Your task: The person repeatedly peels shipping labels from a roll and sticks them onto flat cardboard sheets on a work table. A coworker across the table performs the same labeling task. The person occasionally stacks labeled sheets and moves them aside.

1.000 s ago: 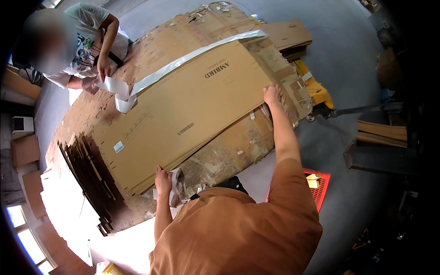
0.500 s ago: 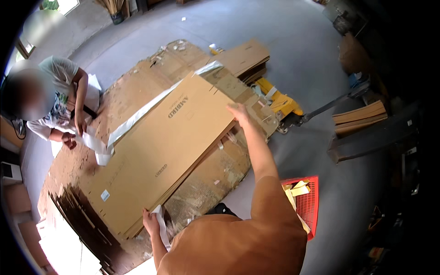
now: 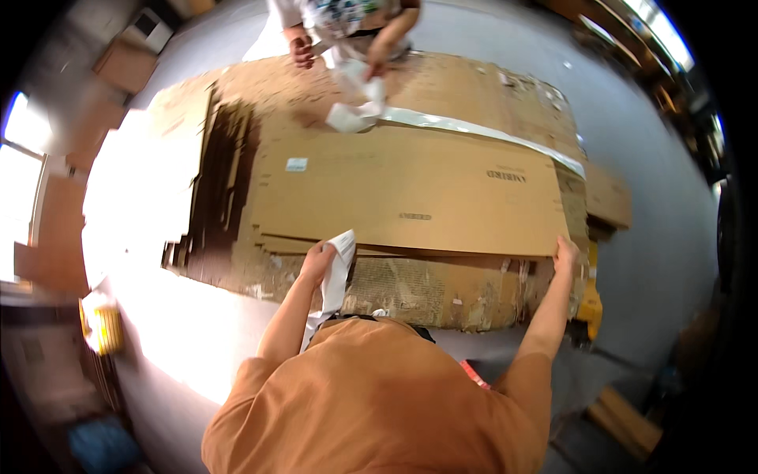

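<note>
A stack of flattened brown cardboard boxes [image 3: 371, 189] lies lengthwise in front of me, with dark print and a small pale label on the top sheet. My left hand [image 3: 318, 263] is closed on a white strip [image 3: 339, 272] at the stack's near edge; the strip hangs down toward my waist. At the near right corner, my right hand [image 3: 564, 253] grips the edge of the cardboard. A long white strip [image 3: 474, 129] runs along the far edge of the stack. Its crumpled left part leads to the hands of a person [image 3: 347, 31] opposite me.
Beneath the stack is a worn, cardboard-covered platform [image 3: 403, 284]. More upright-looking cardboard sheets [image 3: 178, 150] stand at the left. Beyond the right end are another cardboard pile [image 3: 606, 197] and a yellow pallet jack [image 3: 589, 304]. A red basket edge [image 3: 475, 374] shows beside my right arm.
The view has swung round, so the stack now lies crosswise and the other person appears at the top. My left hand has brought the white strip up by the near edge; my right stays at the corner.
</note>
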Demonstrator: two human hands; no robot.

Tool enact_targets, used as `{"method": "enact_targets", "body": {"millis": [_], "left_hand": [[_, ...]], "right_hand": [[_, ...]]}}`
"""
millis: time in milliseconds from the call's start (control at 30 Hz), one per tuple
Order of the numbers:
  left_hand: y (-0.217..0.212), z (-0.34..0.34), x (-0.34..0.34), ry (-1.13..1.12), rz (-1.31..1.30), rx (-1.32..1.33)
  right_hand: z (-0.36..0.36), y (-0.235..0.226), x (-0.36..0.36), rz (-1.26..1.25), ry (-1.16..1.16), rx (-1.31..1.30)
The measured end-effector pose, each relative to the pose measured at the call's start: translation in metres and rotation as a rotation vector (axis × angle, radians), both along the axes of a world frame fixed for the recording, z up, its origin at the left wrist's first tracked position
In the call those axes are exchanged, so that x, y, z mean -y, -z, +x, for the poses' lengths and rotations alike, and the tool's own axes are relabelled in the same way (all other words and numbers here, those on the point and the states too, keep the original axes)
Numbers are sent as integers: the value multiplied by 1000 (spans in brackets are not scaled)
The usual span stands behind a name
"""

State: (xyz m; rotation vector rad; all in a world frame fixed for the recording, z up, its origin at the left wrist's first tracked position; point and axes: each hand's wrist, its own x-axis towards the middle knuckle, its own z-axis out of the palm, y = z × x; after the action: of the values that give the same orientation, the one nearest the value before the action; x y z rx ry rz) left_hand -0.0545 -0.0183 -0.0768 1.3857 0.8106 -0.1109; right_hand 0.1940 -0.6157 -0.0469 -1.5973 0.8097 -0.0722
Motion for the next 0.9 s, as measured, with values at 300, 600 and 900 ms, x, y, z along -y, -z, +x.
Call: {"method": "enact_targets", "body": {"millis": [300, 600, 900], "left_hand": [[-7, 15, 1, -243, -472, 209], [16, 21, -3, -275, -447, 176], [15, 24, -2, -251, -407, 116]], "right_hand": [[5, -26, -9, -136, 21, -184], [13, -25, -10, -133, 38, -175], [7, -25, -9, -136, 28, -170]]}}
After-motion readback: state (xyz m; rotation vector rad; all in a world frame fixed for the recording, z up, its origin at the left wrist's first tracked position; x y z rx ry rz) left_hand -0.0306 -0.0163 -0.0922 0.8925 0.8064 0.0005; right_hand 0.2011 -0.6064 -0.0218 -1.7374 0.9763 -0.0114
